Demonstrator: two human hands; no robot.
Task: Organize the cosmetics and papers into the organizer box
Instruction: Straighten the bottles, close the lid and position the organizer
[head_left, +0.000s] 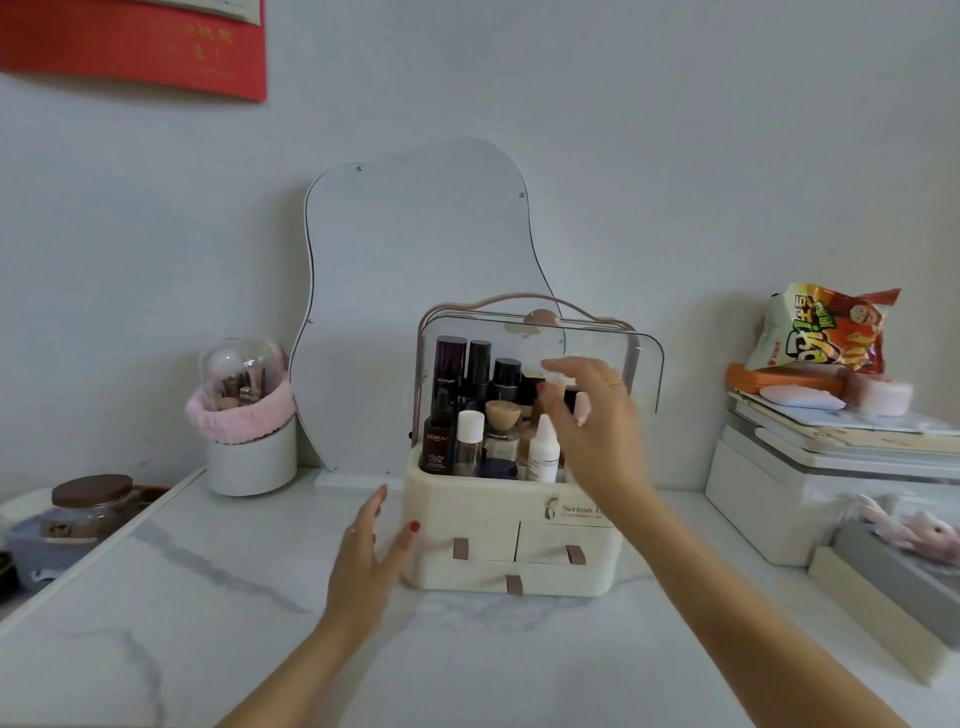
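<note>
A white marble-veined tabletop (218, 597) runs up to a pale wall. Toward its back edge stands the cream plastic organizer box (467, 512), its clear curved lid (597, 343) swung up over glossy upright bottles. I see my left hand (366, 558) flat and open beside the box's left side, probably to steady it. My right hand (592, 421), fingers loosely spread, reaches over the bottles and holds nothing.

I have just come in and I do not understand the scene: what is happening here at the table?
A person is tidying cosmetics into a cream organizer box on a marble table. The left hand, fingers straight, steadies the box at its left side. The right hand reaches among the bottles in the open top compartment; its fingers look relaxed and seem to hold nothing. The three drawers are closed.
</note>
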